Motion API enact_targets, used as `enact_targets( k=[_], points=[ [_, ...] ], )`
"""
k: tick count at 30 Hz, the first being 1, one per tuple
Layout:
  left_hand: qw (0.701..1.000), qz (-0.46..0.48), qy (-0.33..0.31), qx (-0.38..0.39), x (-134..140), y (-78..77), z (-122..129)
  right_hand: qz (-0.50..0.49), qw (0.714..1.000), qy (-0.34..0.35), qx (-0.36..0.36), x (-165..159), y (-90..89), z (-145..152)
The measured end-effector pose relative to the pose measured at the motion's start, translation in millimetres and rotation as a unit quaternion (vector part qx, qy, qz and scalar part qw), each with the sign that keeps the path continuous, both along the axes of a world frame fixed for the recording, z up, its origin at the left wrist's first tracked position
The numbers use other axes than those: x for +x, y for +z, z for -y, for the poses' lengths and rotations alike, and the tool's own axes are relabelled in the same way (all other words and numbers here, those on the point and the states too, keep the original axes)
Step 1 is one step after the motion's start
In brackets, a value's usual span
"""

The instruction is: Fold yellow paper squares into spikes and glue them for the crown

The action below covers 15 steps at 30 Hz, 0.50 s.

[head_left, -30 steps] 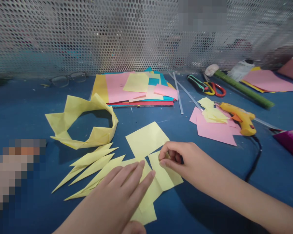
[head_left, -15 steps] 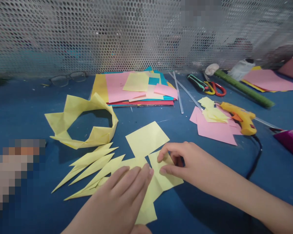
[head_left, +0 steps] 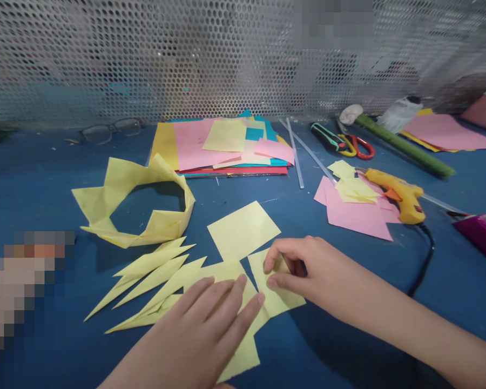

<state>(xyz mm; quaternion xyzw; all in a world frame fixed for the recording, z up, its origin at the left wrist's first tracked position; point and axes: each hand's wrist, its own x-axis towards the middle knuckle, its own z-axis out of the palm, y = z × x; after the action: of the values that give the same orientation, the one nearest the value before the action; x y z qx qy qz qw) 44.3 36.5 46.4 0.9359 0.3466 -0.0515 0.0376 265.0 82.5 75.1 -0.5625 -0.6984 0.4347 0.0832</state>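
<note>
Blue table [head_left: 255, 192] against a perforated metal screen [head_left: 210, 65]; we log the left hand [head_left: 216, 313] flat, fingers outstretched over overlapping yellow sheets [head_left: 229, 267], and the right hand [head_left: 295, 265] half curled, thumb and index fingertip over the right-hand yellow sheet [head_left: 283, 301], and whether it pinches the paper we can't tell. Just beyond both we have another yellow sheet [head_left: 245, 229], with pointed yellow folds [head_left: 152, 282] and a spiky paper ring [head_left: 168, 221] to the left. Farther out we mark a coloured paper stack [head_left: 192, 146], pink offcuts [head_left: 352, 219] and a yellow glue gun [head_left: 407, 200].
</note>
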Motion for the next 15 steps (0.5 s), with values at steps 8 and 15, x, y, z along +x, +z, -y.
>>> enact_targets(
  k=[8, 15],
  points=[
    [0.997, -0.020, -0.052, 0.050, -5.2, -1.0, 6.1, 0.008, 0.999, 0.002, -0.031, 3.3, 2.8, 0.4],
    [0.996, 0.023, -0.078, 0.036, -12.7, -15.4, 0.9, 0.026, 0.999, 0.020, -0.024, 5.8, 3.8, 2.4]
  ],
)
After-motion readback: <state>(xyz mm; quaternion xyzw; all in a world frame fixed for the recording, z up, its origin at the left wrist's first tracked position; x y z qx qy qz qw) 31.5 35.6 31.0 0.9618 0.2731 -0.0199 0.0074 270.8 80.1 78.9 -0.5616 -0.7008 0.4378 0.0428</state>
